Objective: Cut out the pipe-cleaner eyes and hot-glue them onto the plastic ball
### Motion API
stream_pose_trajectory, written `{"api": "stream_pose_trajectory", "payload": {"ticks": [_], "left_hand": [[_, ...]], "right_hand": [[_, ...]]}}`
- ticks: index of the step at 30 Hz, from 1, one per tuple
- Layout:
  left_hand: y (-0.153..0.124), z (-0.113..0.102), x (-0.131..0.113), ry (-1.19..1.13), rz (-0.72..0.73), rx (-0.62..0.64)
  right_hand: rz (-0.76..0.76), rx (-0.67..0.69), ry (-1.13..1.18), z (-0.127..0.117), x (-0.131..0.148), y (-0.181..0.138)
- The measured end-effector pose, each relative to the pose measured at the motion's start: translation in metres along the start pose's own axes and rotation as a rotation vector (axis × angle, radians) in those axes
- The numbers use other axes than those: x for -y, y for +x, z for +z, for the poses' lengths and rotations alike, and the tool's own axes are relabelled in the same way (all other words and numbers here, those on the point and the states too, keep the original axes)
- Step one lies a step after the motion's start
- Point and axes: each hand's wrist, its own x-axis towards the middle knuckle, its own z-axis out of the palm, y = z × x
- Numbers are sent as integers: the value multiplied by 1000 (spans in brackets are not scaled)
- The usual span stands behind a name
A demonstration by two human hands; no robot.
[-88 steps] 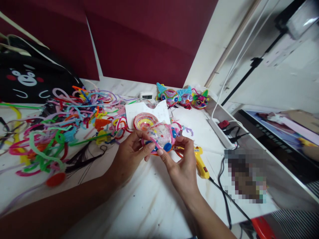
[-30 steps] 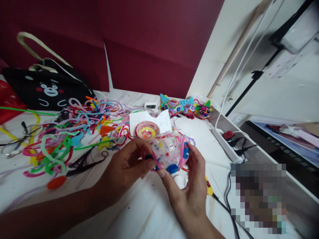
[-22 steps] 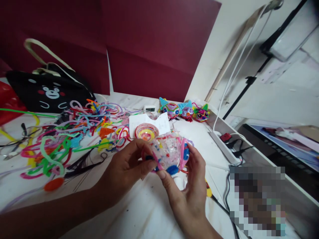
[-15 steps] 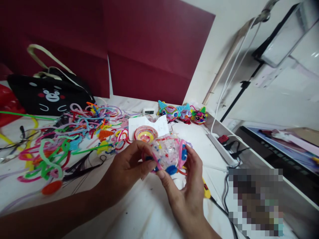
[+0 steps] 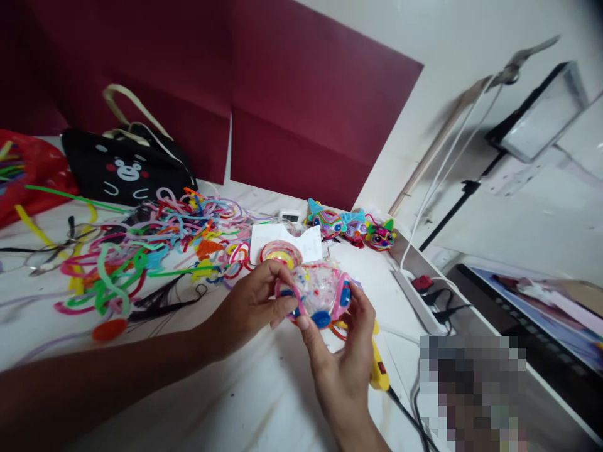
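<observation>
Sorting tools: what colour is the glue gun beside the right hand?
The glue gun is yellow; head view.

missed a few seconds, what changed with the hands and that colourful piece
The right hand slid from pinching the right edge of the pipe-cleaner piece to wrapping around its right side and underside, and the piece turned a little. The left hand kept its grip. The glue gun and the pipe-cleaner pile stayed put.

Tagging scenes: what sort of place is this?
Probably a craft desk. A heap of coloured pipe cleaners litters the white table, three finished pipe-cleaner animal faces stand at the back, and a yellow glue gun lies by the right hand, which with the left hand holds a half-made piece.
</observation>
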Motion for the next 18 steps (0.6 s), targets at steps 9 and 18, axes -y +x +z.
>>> {"api": "stream_pose_trajectory", "payload": {"ticks": [9, 18], "left_hand": [[7, -2, -1, 29, -74, -26], [4, 2, -7, 42, -77, -50]], "right_hand": [[137, 53, 20, 6, -9, 2], [148, 43, 23, 8, -7, 2]]}}
